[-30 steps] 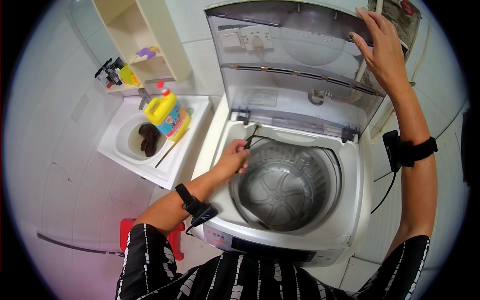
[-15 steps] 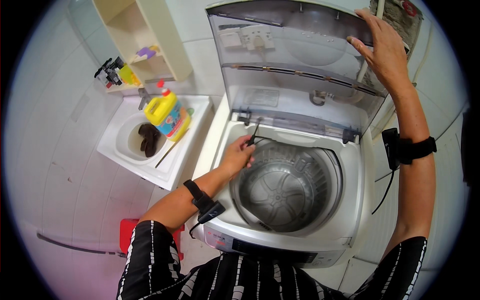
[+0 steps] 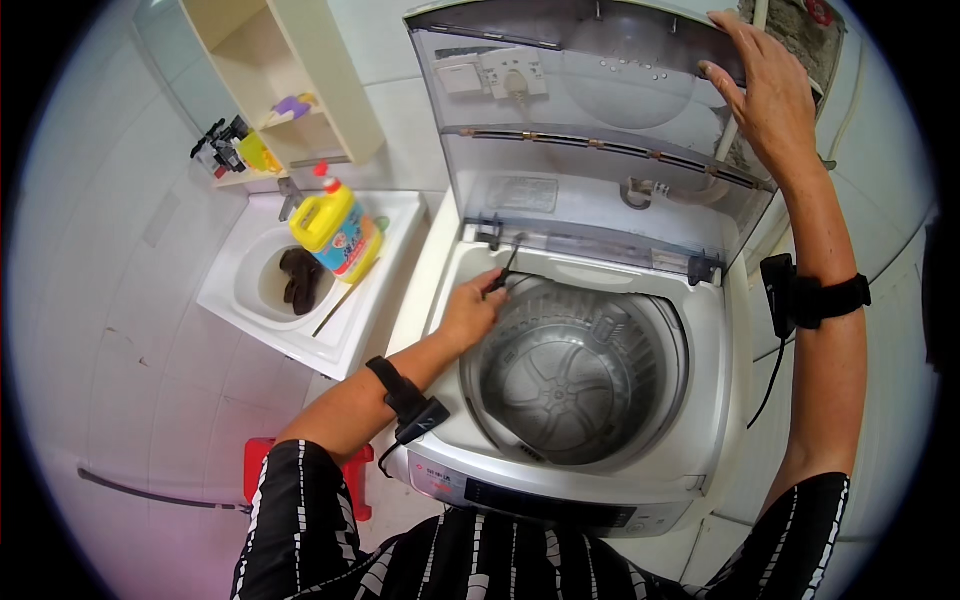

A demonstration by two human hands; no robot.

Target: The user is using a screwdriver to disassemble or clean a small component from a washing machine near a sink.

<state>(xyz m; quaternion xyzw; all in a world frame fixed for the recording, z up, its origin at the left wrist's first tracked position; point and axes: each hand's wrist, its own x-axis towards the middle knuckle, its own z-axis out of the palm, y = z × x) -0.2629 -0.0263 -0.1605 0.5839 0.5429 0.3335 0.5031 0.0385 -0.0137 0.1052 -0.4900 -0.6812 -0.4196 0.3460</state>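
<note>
The left hand point(image 3: 473, 310) is above the left far part of the washing machine point(image 3: 712, 420), and its fingers are closed around a slim dark tool point(image 3: 507, 272). The shaft of this tool points to the far side, near the left hinge point(image 3: 489, 232) of the lid; whether its tip touches something, I cannot tell. The tool is over the far left rim of the opening, and to the right and nearer lies the round metal drum point(image 3: 557, 390), with a ribbed disc at its bottom.

The right hand point(image 3: 768, 95) is raised high at the right, and it grips the upper right edge of the transparent grey lid point(image 3: 600, 85), with the thumb on the near face and the other fingers over the edge. The lid stands upright at the far side of the machine. On each forearm there is a black strap with a small device.

At the left is a white sink point(image 3: 398, 207), in which a dark brown item point(image 3: 300, 280) lies. On its right border stands a yellow bottle point(image 3: 338, 232) with a red top, and a thin stick point(image 3: 343, 300) lies just beside it. Nearer, at the left of the machine, a red object point(image 3: 257, 468) is partly hidden behind the left arm
</note>
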